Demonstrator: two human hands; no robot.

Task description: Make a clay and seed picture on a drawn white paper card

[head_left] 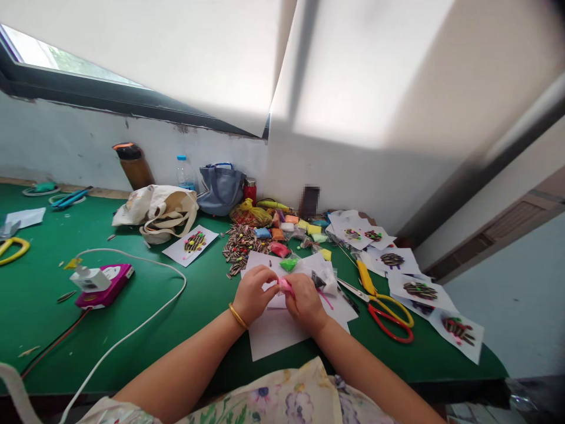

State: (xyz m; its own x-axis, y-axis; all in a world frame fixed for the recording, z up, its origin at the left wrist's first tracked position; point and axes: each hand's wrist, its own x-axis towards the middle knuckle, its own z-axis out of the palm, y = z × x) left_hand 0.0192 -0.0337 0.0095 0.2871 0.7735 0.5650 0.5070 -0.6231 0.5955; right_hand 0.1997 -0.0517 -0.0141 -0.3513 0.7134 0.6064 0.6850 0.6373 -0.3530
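Both my hands meet over a white sheet of paper (282,330) on the green table (194,294). My left hand (253,293), with a gold bangle at the wrist, and my right hand (305,301) pinch a small pink lump of clay (285,286) between their fingertips. Just beyond my fingers lie a green clay piece (289,264) and a clear plastic bag (324,274). A heap of striped sunflower seeds (241,244) sits further back.
Scissors with yellow and red handles (386,309) lie to the right beside several paper sheets with seed pictures (419,290). Coloured clay packets (295,229), cloth bags (161,209), bottles and a pink power strip (103,284) with a white cable occupy the table's back and left.
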